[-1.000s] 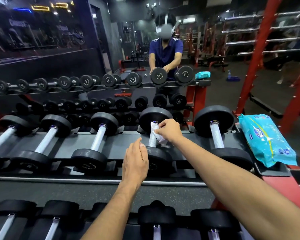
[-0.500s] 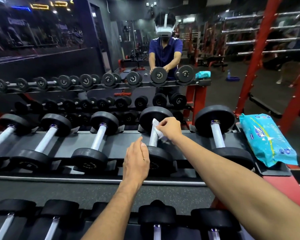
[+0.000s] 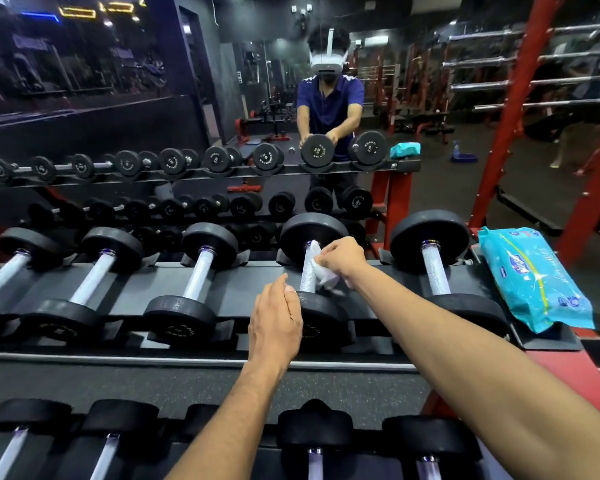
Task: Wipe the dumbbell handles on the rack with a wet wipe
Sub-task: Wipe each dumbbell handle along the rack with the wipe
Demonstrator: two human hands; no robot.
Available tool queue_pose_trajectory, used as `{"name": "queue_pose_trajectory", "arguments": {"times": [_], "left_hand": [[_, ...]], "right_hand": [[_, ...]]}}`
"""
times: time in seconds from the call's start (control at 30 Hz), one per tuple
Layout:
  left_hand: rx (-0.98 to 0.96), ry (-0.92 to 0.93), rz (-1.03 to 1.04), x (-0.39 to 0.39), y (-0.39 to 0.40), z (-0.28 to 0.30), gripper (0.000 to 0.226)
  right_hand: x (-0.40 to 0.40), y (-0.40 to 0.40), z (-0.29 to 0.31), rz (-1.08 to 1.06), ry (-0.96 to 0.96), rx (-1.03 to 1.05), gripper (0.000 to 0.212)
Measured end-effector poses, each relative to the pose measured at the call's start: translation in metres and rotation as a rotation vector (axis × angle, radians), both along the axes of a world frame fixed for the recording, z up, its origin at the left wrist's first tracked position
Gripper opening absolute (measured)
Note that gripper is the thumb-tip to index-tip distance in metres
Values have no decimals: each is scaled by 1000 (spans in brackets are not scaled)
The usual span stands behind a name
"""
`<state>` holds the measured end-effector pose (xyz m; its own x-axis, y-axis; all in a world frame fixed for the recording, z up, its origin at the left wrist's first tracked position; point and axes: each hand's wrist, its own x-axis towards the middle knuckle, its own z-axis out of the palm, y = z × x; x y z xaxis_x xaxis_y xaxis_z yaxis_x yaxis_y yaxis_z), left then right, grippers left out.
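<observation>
White crumpled wet wipe [image 3: 321, 270] pinched by right hand [image 3: 342, 259] against knurled steel dumbbell handle [image 3: 308, 273] at frame centre, black rubber near weight [image 3: 321, 318] touched by relaxed-fingered left hand [image 3: 276, 318].

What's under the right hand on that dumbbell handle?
A white wet wipe bunched against the handle, held by the right hand. The metal beneath the wipe is covered.
</observation>
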<state>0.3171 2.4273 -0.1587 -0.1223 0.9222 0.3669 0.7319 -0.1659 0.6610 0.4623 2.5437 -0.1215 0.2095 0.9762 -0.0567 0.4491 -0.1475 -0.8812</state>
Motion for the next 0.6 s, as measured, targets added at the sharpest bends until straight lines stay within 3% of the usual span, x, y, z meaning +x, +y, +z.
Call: {"name": "queue_pose_trajectory", "arguments": {"times": [0.13,0.37,0.5,0.6], "left_hand": [[3,7,1,-1,-1,0,49],[13,-1,-4,-1,0,0,49],[3,-6,-10,-2,1,-1,49],[6,-21,-12,-3,2,-1,50]], "right_hand": [[-4,2,-7,-70,103,-34,9],[-5,-27,-25,135,133,-216,37],[-7,8,-15,-22,250,-92,24],[-9,12,-13,-16,384,-96,17]]}}
